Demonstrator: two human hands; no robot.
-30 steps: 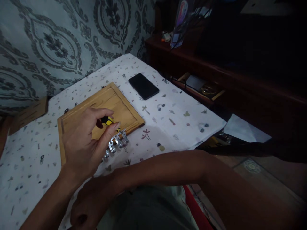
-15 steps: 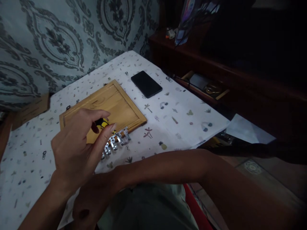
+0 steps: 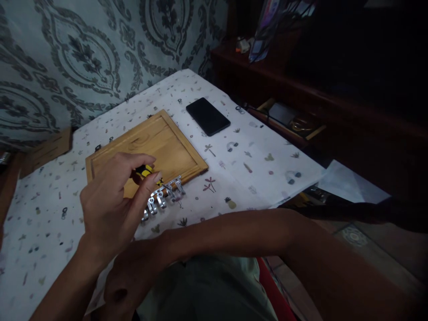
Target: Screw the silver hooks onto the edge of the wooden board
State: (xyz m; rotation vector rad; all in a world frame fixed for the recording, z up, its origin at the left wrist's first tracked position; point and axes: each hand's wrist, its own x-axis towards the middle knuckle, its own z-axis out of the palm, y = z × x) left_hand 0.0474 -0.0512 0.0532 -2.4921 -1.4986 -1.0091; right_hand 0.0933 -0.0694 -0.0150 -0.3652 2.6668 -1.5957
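Observation:
My left hand [image 3: 110, 205] is raised over the near left part of a framed wooden board [image 3: 170, 151], its thumb and forefinger curved apart. Between them shows a yellow and black object [image 3: 145, 170], partly hidden by the hand; whether the fingers touch it is unclear. Along the board's near edge runs a row of silver metal pieces [image 3: 162, 199], several of them, shaped like clips or hinges. Lower down, my right hand [image 3: 133, 272] is curled closed below my left wrist, at the table's near edge. Its fingertips and anything inside are hidden.
A black phone [image 3: 207, 117] lies on the patterned white tablecloth [image 3: 247, 178] beyond the board. Brown cardboard [image 3: 50, 149] rests at the left, by the patterned wall covering [image 3: 83, 58]. At the right stands dark wooden furniture with an open drawer [image 3: 290, 118].
The whole view has shifted slightly, so the board and phone appear a little further right. My left hand has moved slightly right; my right hand stays closed.

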